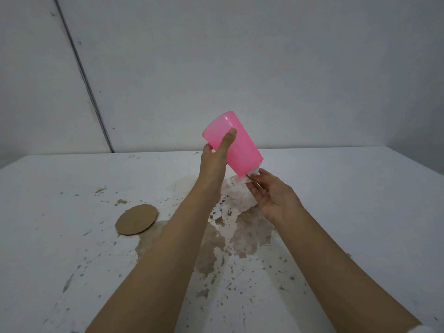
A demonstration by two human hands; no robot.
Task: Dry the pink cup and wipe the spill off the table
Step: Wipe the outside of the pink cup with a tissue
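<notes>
Pink cup point(240, 145), smooth translucent plastic with gently tapering sides, hangs tilted in the air above the table point(60, 188), one end up and to the left, the other down and to the right. We see the left hand point(213, 162) gripping it near the upper end, thumb laid flat along the near wall and the fingers curled round the far side. At the lower end a crumpled white wad point(249, 177), paper or cloth, we cannot tell which, touches the rim. The right hand point(271, 200) pinches that wad between thumb and fingertips, its other fingers fairly straight and its palm turned upward. Below both forearms a brown spill point(245, 234) spreads in ragged, blotchy patches across the matte white tabletop, with fine specks and splashes scattered round it. A flat, roughly round cardboard disc point(137, 219) lies to the left, its near edge touching the stain. Behind the table stands a plain pale wall point(240, 68) crossed by a thin dark slanting seam point(81, 68).
</notes>
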